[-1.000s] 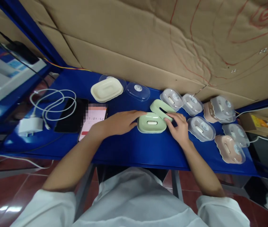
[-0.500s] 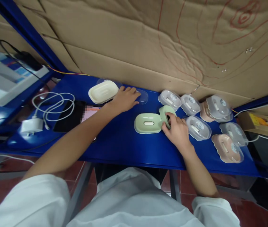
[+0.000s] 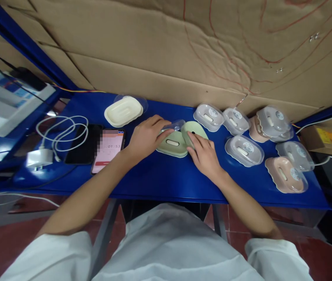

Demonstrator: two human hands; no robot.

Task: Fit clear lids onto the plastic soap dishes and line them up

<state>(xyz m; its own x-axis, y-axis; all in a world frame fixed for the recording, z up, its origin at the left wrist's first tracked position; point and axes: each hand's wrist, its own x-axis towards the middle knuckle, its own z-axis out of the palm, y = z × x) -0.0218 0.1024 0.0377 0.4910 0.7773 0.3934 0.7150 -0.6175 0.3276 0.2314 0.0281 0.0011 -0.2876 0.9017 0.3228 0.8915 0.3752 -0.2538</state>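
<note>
On the blue surface [image 3: 154, 179], just in front of the person, lies a green soap-dish base [image 3: 171, 144], flat, its long axis running left to right with a slight tilt away toward the right. The left hand [image 3: 146, 136] pinches a clear lid [image 3: 173, 125] by its left end, holding it above the far edge of the base, its long axis also left to right. The right hand [image 3: 203, 156] grips a second green piece [image 3: 194, 130], tilted up on edge against the right end of the base, fingers curled around it. Far left sits a cream dish [image 3: 123, 111]; a phone [image 3: 108, 151] lies left of the hands. Covered dishes [image 3: 243, 150] cluster on the right.
</note>
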